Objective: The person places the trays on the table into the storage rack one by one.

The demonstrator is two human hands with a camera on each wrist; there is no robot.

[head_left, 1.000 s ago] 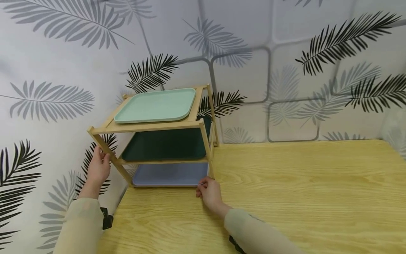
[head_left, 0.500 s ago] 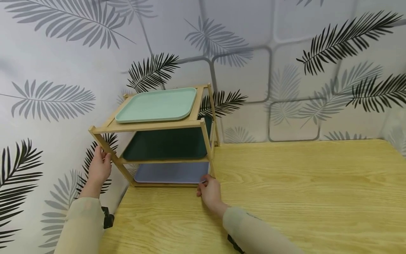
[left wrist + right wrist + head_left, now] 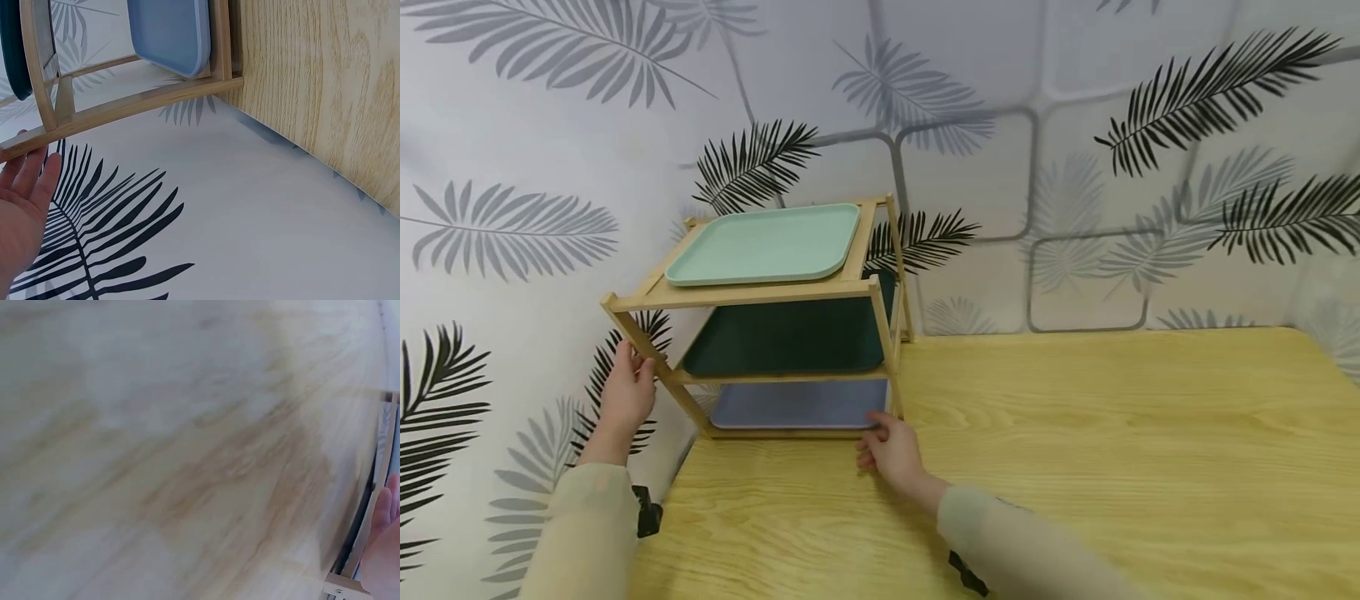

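Observation:
A three-tier wooden rack (image 3: pixel 767 293) stands at the table's left end. On its top tier lies a mint-green tray (image 3: pixel 767 243), on the middle one a dark green tray (image 3: pixel 786 337). A lavender-blue tray (image 3: pixel 797 404) sits on the bottom tier. My left hand (image 3: pixel 627 392) holds the rack's front left post between thumb and fingers; in the left wrist view some fingertips pass behind the post. At the bottom tray's front right corner is my right hand (image 3: pixel 898 454), one finger extended over the tray's edge and the others lower, in front of the rail.
The wood-grain table (image 3: pixel 1105 450) stretches off to the right of the rack. Patterned wall covering (image 3: pixel 970 192) rises behind the rack and on its left. The table's left edge (image 3: pixel 300 150) shows in the left wrist view.
The bottom tray has slid slightly back into the rack, baring the front rail. My right fingers have loosened from their pinch on its edge. The left hand stays on the post.

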